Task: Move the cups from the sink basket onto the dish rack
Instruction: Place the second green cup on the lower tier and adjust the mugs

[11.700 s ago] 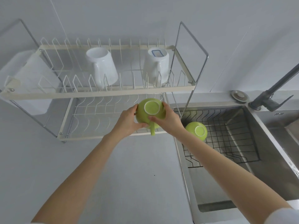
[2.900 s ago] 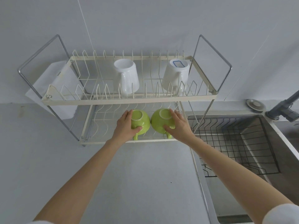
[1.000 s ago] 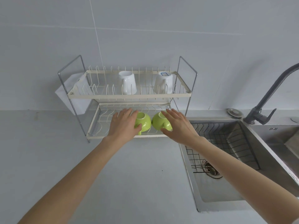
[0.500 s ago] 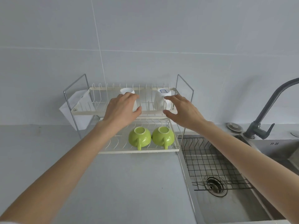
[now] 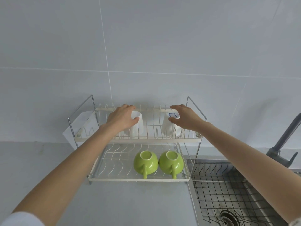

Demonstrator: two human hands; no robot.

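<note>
Two green cups [image 5: 145, 161] [image 5: 171, 161] are sitting inverted, side by side, on the dish rack's [image 5: 138, 179] lower tier. The left hand [image 5: 121, 117] is curling around a white mug [image 5: 136, 123] on the upper tier; the right hand [image 5: 184, 118] is spreading open over another white mug [image 5: 169, 126].

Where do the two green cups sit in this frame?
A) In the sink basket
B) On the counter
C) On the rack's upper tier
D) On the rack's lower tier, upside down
D: both green cups rest bottoms-up, side by side, on the lower tier of the dish rack, handles toward the camera.
</note>
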